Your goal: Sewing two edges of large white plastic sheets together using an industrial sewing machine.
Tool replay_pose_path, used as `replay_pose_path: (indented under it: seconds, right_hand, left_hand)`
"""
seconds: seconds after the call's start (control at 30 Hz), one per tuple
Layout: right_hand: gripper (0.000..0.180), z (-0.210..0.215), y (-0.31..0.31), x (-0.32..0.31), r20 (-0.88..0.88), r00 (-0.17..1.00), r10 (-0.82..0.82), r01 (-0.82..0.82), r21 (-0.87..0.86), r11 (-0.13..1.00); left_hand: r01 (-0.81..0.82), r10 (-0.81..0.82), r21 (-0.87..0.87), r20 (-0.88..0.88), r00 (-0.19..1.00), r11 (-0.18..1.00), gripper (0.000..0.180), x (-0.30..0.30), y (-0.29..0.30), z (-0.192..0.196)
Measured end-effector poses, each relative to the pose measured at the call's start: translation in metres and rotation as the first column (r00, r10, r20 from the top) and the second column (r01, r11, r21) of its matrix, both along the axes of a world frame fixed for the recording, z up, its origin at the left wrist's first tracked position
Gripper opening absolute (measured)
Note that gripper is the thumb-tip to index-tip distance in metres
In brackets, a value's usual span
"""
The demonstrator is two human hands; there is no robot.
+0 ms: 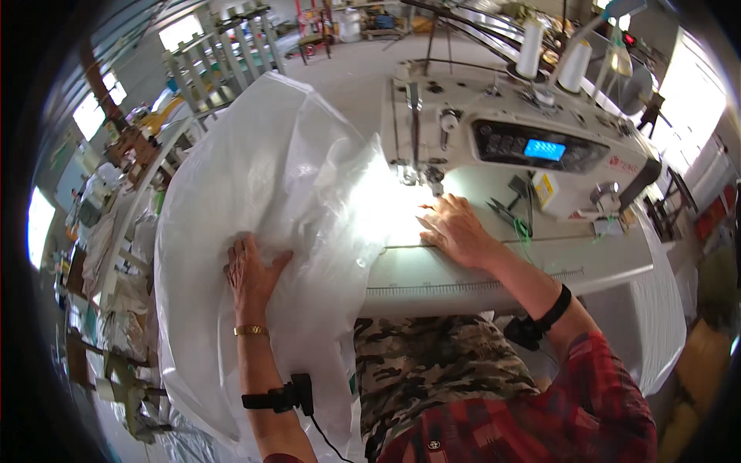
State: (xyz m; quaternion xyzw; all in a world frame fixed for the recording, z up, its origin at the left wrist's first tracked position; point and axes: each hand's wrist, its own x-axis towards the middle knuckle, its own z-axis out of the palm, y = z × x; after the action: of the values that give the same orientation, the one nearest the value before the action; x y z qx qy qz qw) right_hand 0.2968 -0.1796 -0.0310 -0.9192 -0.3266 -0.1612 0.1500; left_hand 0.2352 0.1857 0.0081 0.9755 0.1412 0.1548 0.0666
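A large sheet of thin white woven fabric (262, 177) is heaped over the left side of the sewing table and hangs down past its edge. My left hand (251, 274) grips a fold of it near my lap. My right hand (455, 228) lies flat on the table, fingers pressing the fabric's edge just in front of the needle (423, 179) of a white industrial sewing machine (509, 131). A lamp lights the fabric brightly under the needle.
Small snips (505, 210) and green thread lie on the table right of my hand. Two white thread cones (552, 54) stand behind the machine. A ruler strip (471, 285) runs along the table's front edge. Shelves and clutter line the left side.
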Motion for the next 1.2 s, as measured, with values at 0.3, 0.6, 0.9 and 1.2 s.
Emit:
replay_pose_path:
  seconds: [0.3,0.6,0.9,1.2]
  right_hand:
    - [0.039,0.004,0.003,0.003,-0.021,0.999,0.031,-0.031,-0.003,1.0]
    - [0.037,0.002,-0.001,-0.01,-0.03,0.995,0.093,-0.093,0.013,0.996]
    - [0.021,-0.022,0.016,-0.139,-0.056,0.838,0.543,-0.505,0.299,0.81]
    - [0.024,-0.099,0.104,-0.165,-0.776,0.3,0.555,0.65,0.592,0.477]
  left_hand:
    - [0.064,-0.063,-0.012,0.064,0.996,0.998,0.04,-0.007,0.015,-0.017]
    - [-0.145,0.196,-0.263,0.183,0.963,0.954,0.046,-0.121,0.201,-0.038]
    - [-0.456,-0.078,0.477,0.75,0.657,0.752,0.049,-0.185,0.286,0.087]
    - [0.302,-0.296,0.052,-0.101,0.95,0.952,0.03,-0.056,-0.041,0.026]
